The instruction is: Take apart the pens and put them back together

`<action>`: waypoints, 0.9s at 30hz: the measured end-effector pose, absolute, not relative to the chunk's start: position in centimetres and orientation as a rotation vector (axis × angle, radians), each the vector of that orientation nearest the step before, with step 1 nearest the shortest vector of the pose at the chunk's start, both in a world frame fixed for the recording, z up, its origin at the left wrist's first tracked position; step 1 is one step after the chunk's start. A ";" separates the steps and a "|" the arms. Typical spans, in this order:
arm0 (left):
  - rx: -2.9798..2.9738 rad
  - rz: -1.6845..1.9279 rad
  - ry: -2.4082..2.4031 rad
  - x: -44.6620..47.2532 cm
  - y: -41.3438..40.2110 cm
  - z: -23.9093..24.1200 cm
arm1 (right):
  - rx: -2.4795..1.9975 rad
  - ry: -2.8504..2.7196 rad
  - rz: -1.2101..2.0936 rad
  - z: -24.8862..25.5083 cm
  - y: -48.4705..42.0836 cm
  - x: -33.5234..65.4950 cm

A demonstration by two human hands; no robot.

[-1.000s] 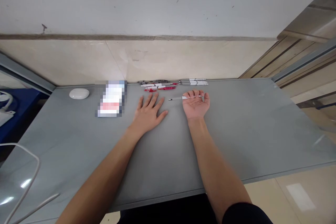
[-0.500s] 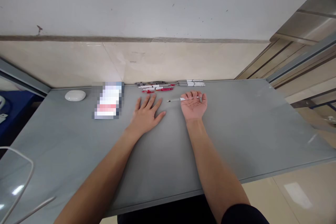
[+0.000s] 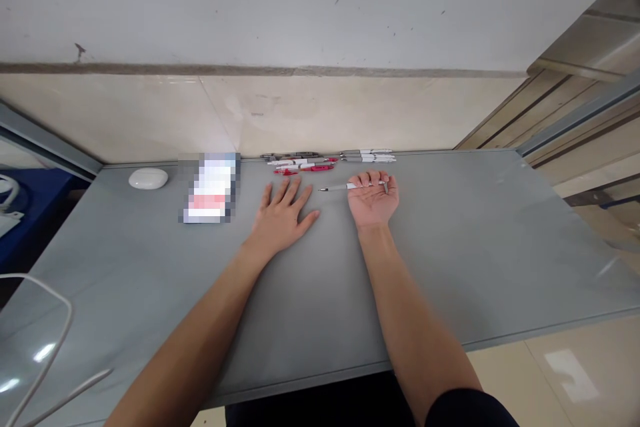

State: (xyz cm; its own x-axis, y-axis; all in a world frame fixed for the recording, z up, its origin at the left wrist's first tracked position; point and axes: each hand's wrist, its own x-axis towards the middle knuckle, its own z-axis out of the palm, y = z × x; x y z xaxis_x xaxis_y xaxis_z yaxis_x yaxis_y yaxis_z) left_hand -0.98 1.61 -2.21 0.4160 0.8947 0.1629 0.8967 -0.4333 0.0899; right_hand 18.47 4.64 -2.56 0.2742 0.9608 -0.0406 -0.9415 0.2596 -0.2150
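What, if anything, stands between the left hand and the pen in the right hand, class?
Nothing visible does. Only grey tabletop shows between the left hand and the white pen held in the curled right hand. The other pens lie farther back, near the wall, outside that gap.

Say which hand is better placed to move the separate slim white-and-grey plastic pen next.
Right hand, likely: curled around that pen, palm up. Left hand lies spread palm-down, apart from it.
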 end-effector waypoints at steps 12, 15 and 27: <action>-2.637 -0.299 -1.662 -1.0 1.7 -2.3 | -0.252 -0.109 1.288 -2.5 4.6 18.4; -2.630 -0.309 -1.663 -1.0 1.7 -2.4 | -0.291 -0.120 1.272 -2.4 4.7 18.4; -2.620 -0.322 -1.668 -0.9 1.5 -2.1 | -0.273 -0.103 1.245 -2.4 4.4 18.5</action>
